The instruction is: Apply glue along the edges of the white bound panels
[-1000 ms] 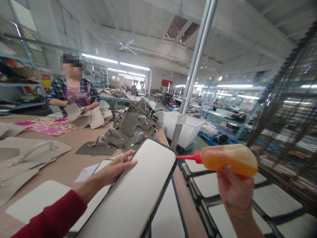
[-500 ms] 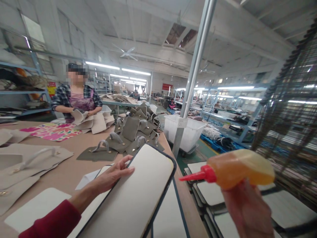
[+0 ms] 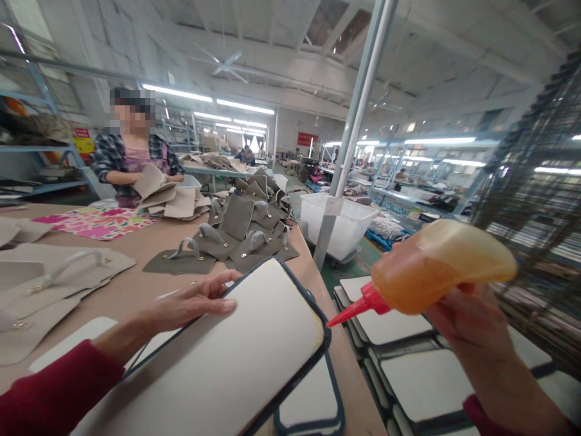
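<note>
My left hand (image 3: 200, 303) grips the far left edge of a white panel (image 3: 236, 363) with a dark edge and rounded corners, its thumb lying on the white face. The panel is held tilted above the table. My right hand (image 3: 476, 321) is closed round a squeeze bottle (image 3: 436, 266) of amber liquid, probably glue, with a red nozzle (image 3: 351, 307). The nozzle tip is at the panel's right corner; whether it touches, I cannot tell. Below lies another dark-edged white panel (image 3: 311, 393). A yellowish line runs along the held panel's rim.
Olive bag pieces with grey handles (image 3: 240, 230) are heaped on the brown table (image 3: 149, 297); beige ones (image 3: 59, 278) lie left. Stacks of white panels (image 3: 426, 375) stand at the right. A co-worker (image 3: 136, 151) handles beige pieces across the table. A metal post (image 3: 349, 133) rises beyond the edge.
The bottle has tipped and its nozzle has come to the corner of the held panel. My left hand and the panel sit slightly further left, and the view has dipped a little.
</note>
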Available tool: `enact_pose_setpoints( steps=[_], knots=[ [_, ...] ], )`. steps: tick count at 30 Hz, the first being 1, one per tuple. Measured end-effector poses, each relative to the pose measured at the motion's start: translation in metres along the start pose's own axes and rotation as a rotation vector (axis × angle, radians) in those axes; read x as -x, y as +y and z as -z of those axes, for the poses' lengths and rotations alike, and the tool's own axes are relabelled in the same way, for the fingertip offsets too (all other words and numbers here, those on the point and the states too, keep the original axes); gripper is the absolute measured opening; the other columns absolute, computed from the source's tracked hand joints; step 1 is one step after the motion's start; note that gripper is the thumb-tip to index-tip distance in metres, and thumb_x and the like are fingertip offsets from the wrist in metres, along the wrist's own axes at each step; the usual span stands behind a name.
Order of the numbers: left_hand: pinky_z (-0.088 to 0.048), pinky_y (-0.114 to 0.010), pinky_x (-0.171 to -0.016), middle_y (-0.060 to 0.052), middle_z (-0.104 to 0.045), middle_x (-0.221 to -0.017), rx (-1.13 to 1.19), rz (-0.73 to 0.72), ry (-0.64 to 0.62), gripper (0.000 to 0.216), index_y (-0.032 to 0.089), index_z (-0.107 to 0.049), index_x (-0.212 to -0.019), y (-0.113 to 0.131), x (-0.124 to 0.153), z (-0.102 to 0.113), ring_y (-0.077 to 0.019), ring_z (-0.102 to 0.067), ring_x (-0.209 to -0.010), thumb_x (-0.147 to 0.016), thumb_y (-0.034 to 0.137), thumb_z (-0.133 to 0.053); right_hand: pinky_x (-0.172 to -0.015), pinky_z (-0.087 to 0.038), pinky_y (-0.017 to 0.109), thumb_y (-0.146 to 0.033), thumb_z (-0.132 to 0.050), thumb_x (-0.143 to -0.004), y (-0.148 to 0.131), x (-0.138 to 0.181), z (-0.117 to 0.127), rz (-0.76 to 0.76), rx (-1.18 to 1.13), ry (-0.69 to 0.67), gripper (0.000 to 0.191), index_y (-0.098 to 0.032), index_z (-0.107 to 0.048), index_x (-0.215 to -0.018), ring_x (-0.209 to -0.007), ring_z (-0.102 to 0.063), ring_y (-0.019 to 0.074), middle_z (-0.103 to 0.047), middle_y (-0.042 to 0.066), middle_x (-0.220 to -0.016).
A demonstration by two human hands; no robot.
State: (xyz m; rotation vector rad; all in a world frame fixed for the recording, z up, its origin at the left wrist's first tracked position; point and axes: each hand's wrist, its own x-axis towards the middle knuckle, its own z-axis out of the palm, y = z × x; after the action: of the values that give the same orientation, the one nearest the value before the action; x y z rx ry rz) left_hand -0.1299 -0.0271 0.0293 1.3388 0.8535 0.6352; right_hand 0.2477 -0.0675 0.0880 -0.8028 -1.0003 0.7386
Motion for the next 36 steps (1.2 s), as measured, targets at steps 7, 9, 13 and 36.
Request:
enact_pose_setpoints(
  steps=[7,9,13,36],
  knots=[
    [-0.051,-0.027,-0.057,-0.006,-0.067,-0.095,-0.026,-0.006,-0.014,0.049,0.027,-0.049,-0.123,-0.005,-0.004,0.001,-0.0232,-0.066,-0.078,-0.078,0.034,-0.068,-0.070,-0.055,0.051,-0.030,-0.082,-0.038,0.004,-0.004,0.003,0.057,0.022,-0.035,0.045,-0.025,-0.070,-0.081,-0.068,-0.065,0.0281,-0.069,0.004,-0.077],
    [-0.051,-0.027,-0.058,-0.006,-0.066,-0.096,-0.004,-0.020,-0.022,0.048,0.026,-0.048,-0.123,-0.006,-0.005,0.001,-0.0226,-0.066,-0.078,-0.079,0.034,-0.067,-0.066,-0.056,0.049,-0.031,-0.083,-0.039,0.008,-0.003,0.006,0.081,0.027,-0.057,0.044,-0.025,-0.070,-0.082,-0.063,-0.064,0.0260,-0.070,0.004,-0.075],
    [-0.053,-0.027,-0.059,-0.006,-0.067,-0.098,0.073,-0.039,0.019,0.047,0.026,-0.046,-0.120,-0.011,-0.008,0.001,-0.0193,-0.066,-0.074,-0.079,0.033,-0.068,-0.073,-0.055,0.050,-0.034,-0.084,-0.044,0.019,0.011,0.008,0.076,-0.005,-0.087,0.046,-0.023,-0.070,-0.086,-0.068,-0.066,0.0272,-0.071,0.007,-0.078],
    [-0.053,-0.027,-0.054,-0.002,-0.071,-0.078,0.118,-0.332,0.683,0.057,0.022,-0.051,-0.106,-0.027,-0.038,-0.057,-0.0212,-0.067,-0.065,-0.062,0.050,-0.075,-0.068,-0.057,0.023,-0.025,-0.067,-0.075,0.101,0.042,-0.025,-0.438,-0.631,0.537,0.015,-0.012,-0.066,-0.084,-0.079,-0.068,0.0163,-0.071,0.007,-0.085]
  ],
)
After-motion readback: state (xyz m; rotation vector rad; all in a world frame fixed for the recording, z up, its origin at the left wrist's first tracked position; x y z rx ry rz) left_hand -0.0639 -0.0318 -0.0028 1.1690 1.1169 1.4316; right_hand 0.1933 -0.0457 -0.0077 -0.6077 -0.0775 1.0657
